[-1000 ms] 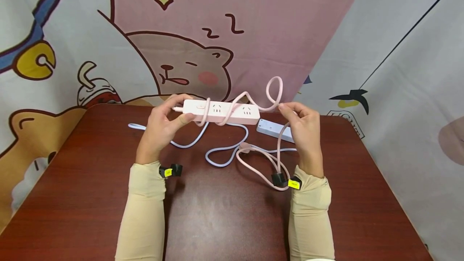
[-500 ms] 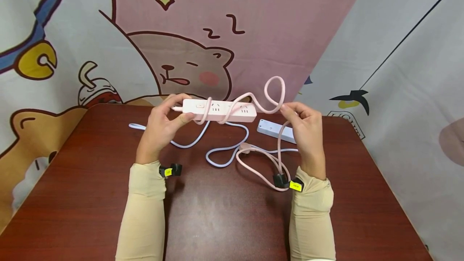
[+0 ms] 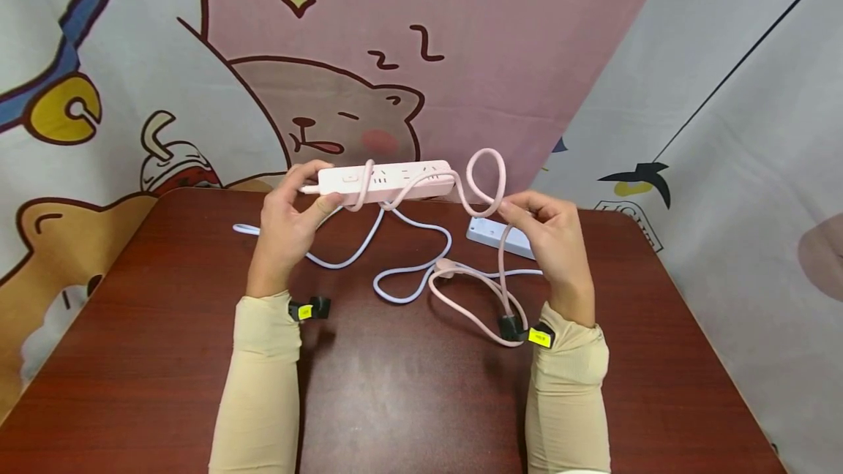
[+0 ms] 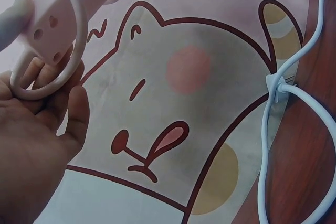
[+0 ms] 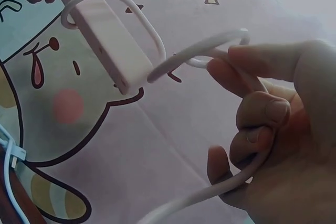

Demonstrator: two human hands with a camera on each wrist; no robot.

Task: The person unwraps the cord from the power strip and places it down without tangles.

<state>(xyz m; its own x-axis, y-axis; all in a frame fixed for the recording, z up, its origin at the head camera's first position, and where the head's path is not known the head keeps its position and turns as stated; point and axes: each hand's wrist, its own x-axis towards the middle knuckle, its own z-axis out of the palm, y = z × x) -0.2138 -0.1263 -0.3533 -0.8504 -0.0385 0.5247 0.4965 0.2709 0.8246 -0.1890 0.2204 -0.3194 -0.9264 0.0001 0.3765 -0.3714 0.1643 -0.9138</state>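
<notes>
My left hand (image 3: 283, 222) grips the left end of a pink power strip (image 3: 395, 175), thumb in front, holding it up above the table. Its pink cord (image 3: 485, 152) winds loosely around the strip and makes a loop in the air off the right end. With thumb and index finger my right hand (image 3: 552, 232) pinches the cord just right of that loop; in the right wrist view the cord (image 5: 231, 182) also runs through the curled fingers. From there it drops to the table, where it lies coiled near a pink plug (image 3: 446, 268).
A light blue power strip (image 3: 502, 235) lies on the brown table (image 3: 408, 386), partly behind my right hand. Its blue cord (image 3: 402, 300) snakes across the back of the table. A printed curtain (image 3: 514, 35) hangs behind the table.
The pink power strip has shifted left and its right end has tilted up. The cord loop has moved left and slightly down, while my right hand still pinches the cord.
</notes>
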